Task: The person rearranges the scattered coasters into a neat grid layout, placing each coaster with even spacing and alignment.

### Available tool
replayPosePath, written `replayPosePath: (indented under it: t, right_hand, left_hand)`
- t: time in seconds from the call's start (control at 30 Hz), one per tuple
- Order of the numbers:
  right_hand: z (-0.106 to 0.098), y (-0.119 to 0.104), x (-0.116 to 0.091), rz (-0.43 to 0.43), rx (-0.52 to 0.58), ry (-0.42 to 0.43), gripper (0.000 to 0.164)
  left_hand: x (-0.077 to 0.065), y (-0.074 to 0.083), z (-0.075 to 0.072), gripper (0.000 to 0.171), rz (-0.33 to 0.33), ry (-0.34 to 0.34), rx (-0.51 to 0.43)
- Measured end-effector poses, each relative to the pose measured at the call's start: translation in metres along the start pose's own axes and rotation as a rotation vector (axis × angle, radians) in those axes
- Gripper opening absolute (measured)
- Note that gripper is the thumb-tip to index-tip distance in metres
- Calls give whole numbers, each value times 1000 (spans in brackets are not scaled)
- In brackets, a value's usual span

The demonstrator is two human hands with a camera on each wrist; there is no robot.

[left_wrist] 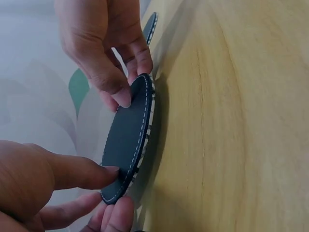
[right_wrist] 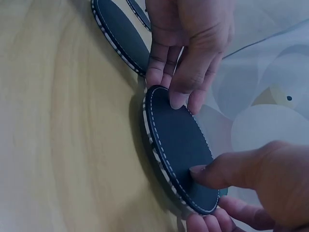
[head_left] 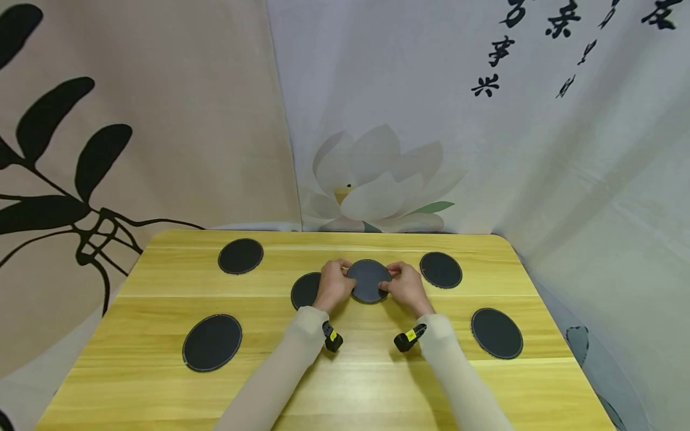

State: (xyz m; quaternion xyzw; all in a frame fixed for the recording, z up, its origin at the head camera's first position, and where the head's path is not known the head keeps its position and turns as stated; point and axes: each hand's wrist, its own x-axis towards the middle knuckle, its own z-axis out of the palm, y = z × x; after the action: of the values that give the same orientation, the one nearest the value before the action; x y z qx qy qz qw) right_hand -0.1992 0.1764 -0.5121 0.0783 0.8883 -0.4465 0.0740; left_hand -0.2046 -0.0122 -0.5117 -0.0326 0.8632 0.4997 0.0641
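Both hands hold a round black coaster (head_left: 369,281) with white stitching near its rim, in the middle of the table. My left hand (head_left: 333,285) pinches its left edge, thumb on the top face and fingers underneath. On the right edge, my right hand (head_left: 406,289) pinches it the same way. In the left wrist view, the coaster (left_wrist: 126,140) shows a black-and-white patterned side edge and casts a shadow on the wood. The right wrist view shows the coaster (right_wrist: 176,140) from its other side. Another black coaster (head_left: 305,290) lies partly hidden behind my left hand.
More black coasters lie on the wooden table (head_left: 366,383): at back left (head_left: 241,256), front left (head_left: 212,343), back right (head_left: 441,270) and front right (head_left: 496,333). A printed cloth (head_left: 377,72) hangs behind the table. Each wrist carries a small black camera (head_left: 332,338).
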Motion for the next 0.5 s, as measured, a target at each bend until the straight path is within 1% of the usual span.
replayPosePath:
  t: [0.13, 0.23, 0.5]
  right_hand:
    - [2, 0, -3, -8, -3, -5, 50]
    - [3, 0, -6, -17, -2, -9, 50]
    - [7, -4, -13, -22, 9, -11, 48]
  left_hand:
    - [-6, 0, -3, 42, 1, -3, 6]
    - [-10, -1, -4, 41, 8, 0, 29]
    - [-18, -3, -2, 39, 45, 49, 100]
